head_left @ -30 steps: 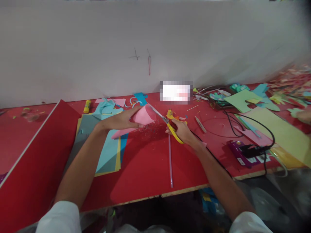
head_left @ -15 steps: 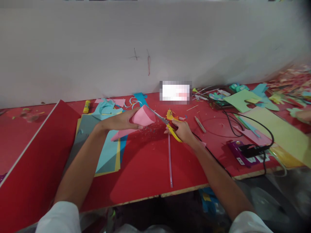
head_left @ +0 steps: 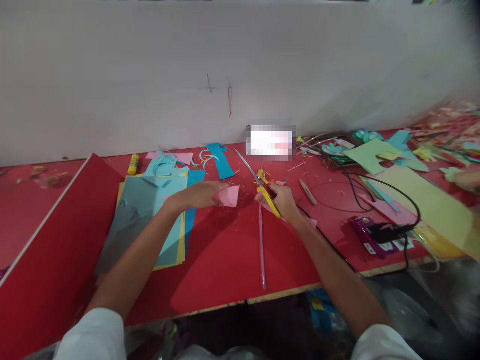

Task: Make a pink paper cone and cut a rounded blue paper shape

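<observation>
My left hand (head_left: 200, 194) lies low over the red table (head_left: 225, 250), its fingers pinching a small pink paper piece (head_left: 229, 196). My right hand (head_left: 283, 199) grips yellow-handled scissors (head_left: 258, 182), whose blades point up and left, away from the paper. A clear thin stick (head_left: 262, 245) lies on the table just below the scissors. Stacked light blue, yellow and blue sheets (head_left: 157, 215) lie under my left forearm.
A yellow glue stick (head_left: 133, 164) and paper scraps sit near the wall. At the right are green sheets (head_left: 423, 195), a black cable (head_left: 390, 200), a purple packet (head_left: 371, 235) and cut-outs. Another person's hand (head_left: 465, 179) shows at the far right edge.
The pink rolled paper held up in my left hand is now a small flat piece held down at the table. The scissors have swung clear of it.
</observation>
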Tool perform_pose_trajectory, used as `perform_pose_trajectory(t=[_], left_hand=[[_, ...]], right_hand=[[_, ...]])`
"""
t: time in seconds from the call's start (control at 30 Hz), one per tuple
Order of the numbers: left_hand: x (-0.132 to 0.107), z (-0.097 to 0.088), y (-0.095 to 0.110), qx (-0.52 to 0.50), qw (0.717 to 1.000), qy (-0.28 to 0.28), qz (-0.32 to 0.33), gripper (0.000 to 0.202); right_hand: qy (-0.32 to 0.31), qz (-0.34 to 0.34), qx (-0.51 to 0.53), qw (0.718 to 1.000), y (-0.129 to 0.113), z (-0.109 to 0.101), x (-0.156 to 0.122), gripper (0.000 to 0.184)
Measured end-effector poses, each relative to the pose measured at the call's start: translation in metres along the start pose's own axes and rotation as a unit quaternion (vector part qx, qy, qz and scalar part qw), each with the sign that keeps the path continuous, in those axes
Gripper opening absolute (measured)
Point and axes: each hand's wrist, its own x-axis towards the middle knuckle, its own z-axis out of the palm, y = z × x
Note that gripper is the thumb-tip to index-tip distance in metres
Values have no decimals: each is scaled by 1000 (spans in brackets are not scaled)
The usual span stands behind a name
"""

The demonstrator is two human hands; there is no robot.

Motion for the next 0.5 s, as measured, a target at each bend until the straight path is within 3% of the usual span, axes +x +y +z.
perform_pose_trajectory(t=[0.2,0.4,0.5], left_hand=[[5,10,-11,103,991,84,-29,66],[10,27,-5,171,982,55,-60,76],[18,36,-1,189,975,88,-76,73]], right_hand=[[15,5,1,1000,2,3,0,63],[23,1,-5,1000,5,3,1,63],[21,-6,-11,1000,9,6,0,58]])
